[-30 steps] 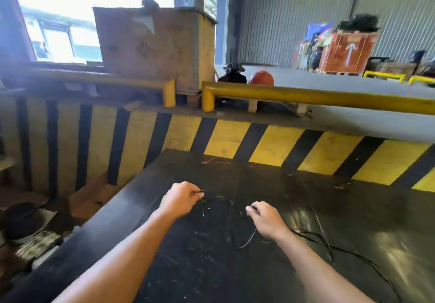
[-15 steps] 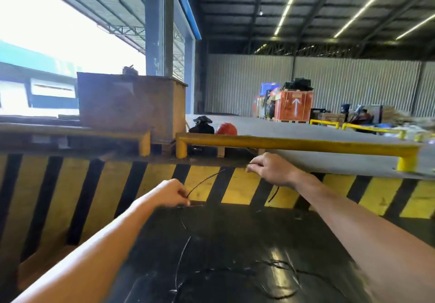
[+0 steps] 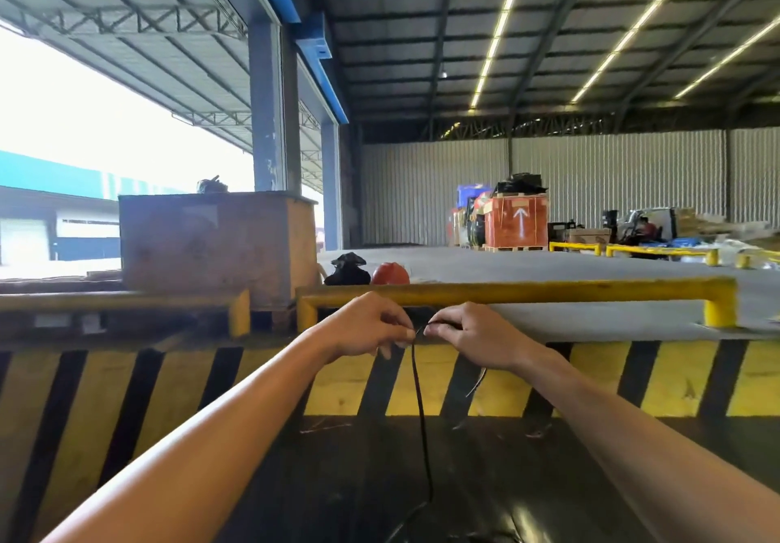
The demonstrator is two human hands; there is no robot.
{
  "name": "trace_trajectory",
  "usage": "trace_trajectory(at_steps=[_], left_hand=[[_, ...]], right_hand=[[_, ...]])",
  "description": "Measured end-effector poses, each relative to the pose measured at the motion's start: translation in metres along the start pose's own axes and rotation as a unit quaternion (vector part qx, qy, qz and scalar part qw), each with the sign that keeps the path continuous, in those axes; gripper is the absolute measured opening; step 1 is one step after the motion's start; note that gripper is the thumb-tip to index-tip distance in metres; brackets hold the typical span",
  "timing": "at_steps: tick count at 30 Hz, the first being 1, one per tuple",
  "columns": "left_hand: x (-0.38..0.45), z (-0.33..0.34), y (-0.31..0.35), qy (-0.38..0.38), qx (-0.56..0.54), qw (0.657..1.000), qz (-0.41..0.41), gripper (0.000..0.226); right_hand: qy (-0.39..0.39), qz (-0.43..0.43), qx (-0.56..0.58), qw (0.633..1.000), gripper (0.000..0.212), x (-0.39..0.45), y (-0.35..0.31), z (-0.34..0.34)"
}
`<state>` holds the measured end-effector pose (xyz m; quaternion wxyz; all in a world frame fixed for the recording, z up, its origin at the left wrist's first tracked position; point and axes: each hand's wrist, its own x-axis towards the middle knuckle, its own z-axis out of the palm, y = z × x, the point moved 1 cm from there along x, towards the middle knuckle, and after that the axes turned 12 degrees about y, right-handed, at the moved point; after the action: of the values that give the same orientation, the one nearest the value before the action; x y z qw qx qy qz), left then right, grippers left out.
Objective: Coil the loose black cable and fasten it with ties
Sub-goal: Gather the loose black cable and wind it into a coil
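Both my hands are raised at chest height in front of the yellow rail. My left hand (image 3: 371, 325) pinches the thin black cable (image 3: 420, 407) between thumb and fingers. My right hand (image 3: 472, 333) pinches the same cable a finger's width to the right, fingertips nearly touching the left ones. From the pinch a strand of cable hangs straight down to the black table top (image 3: 337, 479), where it curls out of view at the bottom edge. A short loose end dangles below my right palm. No ties are visible.
A yellow-and-black striped barrier (image 3: 675, 378) rises behind the table. Above it runs a yellow rail (image 3: 548, 289). A wooden crate (image 3: 211, 242), a black bag (image 3: 348, 270) and a red helmet (image 3: 390, 274) sit beyond. Pallets stand far off.
My view has tilted upward. Both hands have risen from the table, and my right hand has come in to meet the left; the cable now hangs from them.
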<state>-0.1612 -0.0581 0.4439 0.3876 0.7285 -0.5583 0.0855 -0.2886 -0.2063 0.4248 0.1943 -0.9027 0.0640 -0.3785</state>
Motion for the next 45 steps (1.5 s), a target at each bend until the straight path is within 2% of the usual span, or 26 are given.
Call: trace_trajectory(at_steps=[4, 7, 10, 12, 14, 15, 19, 22, 24, 25, 28, 29, 31, 33, 34, 38, 40, 43, 44, 45], left_hand=[[0.008, 0.019, 0.006, -0.023, 0.018, 0.999, -0.018, 0.017], [0.012, 0.028, 0.002, -0.047, 0.017, 0.998, -0.047, 0.018], [0.019, 0.027, -0.001, -0.007, -0.014, 0.997, -0.073, 0.016], [0.026, 0.025, -0.003, 0.046, -0.082, 0.990, -0.107, 0.014], [0.032, 0.026, -0.002, 0.094, -0.161, 0.972, -0.143, 0.016], [0.035, 0.030, -0.001, 0.109, -0.189, 0.963, -0.157, 0.017], [0.040, 0.050, 0.007, 0.142, -0.227, 0.948, -0.173, 0.021], [0.040, 0.048, 0.007, 0.179, -0.190, 0.951, -0.168, 0.019], [0.037, 0.038, 0.002, 0.199, -0.149, 0.955, -0.164, 0.014], [0.033, 0.034, 0.001, 0.192, -0.148, 0.956, -0.165, 0.009], [0.022, 0.029, -0.012, 0.110, -0.176, 0.963, -0.174, 0.041], [0.016, 0.030, -0.014, 0.073, -0.210, 0.960, -0.171, 0.042], [0.006, 0.033, -0.018, 0.011, -0.325, 0.926, -0.189, 0.030], [-0.002, 0.034, -0.020, -0.026, -0.418, 0.882, -0.217, 0.051], [-0.004, 0.034, -0.019, -0.043, -0.443, 0.870, -0.212, 0.053], [-0.014, 0.035, -0.009, -0.120, -0.508, 0.839, -0.154, 0.031], [-0.022, 0.035, -0.003, -0.157, -0.572, 0.796, -0.121, 0.026], [-0.026, 0.029, 0.015, -0.209, -0.674, 0.704, -0.080, 0.035], [-0.024, 0.026, 0.021, -0.205, -0.692, 0.689, -0.068, 0.038], [-0.021, 0.022, 0.027, -0.189, -0.698, 0.689, -0.057, 0.041]], right_hand=[[-0.018, -0.039, 0.016, 0.999, 0.022, -0.001, 0.012, -0.004], [0.008, -0.069, 0.004, 0.998, 0.019, 0.005, 0.018, -0.006], [0.102, 0.004, 0.004, 0.995, 0.015, 0.006, 0.040, -0.008], [0.206, 0.090, -0.004, 0.974, 0.025, -0.004, 0.058, -0.004], [0.274, 0.115, 0.034, 0.954, 0.028, -0.019, 0.064, 0.008], [0.267, 0.102, 0.065, 0.956, 0.025, -0.025, 0.060, 0.017], [0.101, -0.001, 0.061, 0.993, 0.012, -0.031, 0.035, 0.052], [0.071, -0.005, 0.049, 0.996, 0.004, -0.022, 0.029, 0.052], [0.064, -0.012, 0.072, 0.995, 0.006, -0.018, 0.029, 0.046], [0.061, -0.021, 0.084, 0.994, 0.008, -0.017, 0.028, 0.042], [0.063, -0.032, 0.109, 0.991, 0.012, -0.010, 0.028, 0.029], [0.068, -0.025, 0.120, 0.990, 0.015, -0.006, 0.029, 0.025], [0.086, -0.011, 0.133, 0.987, 0.019, 0.000, 0.030, 0.017], [0.099, 0.000, 0.136, 0.986, 0.021, 0.003, 0.031, 0.014], [0.103, 0.006, 0.135, 0.985, 0.021, 0.004, 0.031, 0.014], [0.103, 0.029, 0.142, 0.984, 0.021, 0.001, 0.030, 0.022], [0.113, 0.034, 0.138, 0.983, 0.019, 0.000, 0.032, 0.025], [0.120, 0.048, 0.148, 0.980, 0.017, -0.003, 0.034, 0.028], [0.108, 0.052, 0.155, 0.981, 0.017, -0.006, 0.032, 0.032], [0.087, 0.052, 0.159, 0.982, 0.018, -0.010, 0.029, 0.038]])
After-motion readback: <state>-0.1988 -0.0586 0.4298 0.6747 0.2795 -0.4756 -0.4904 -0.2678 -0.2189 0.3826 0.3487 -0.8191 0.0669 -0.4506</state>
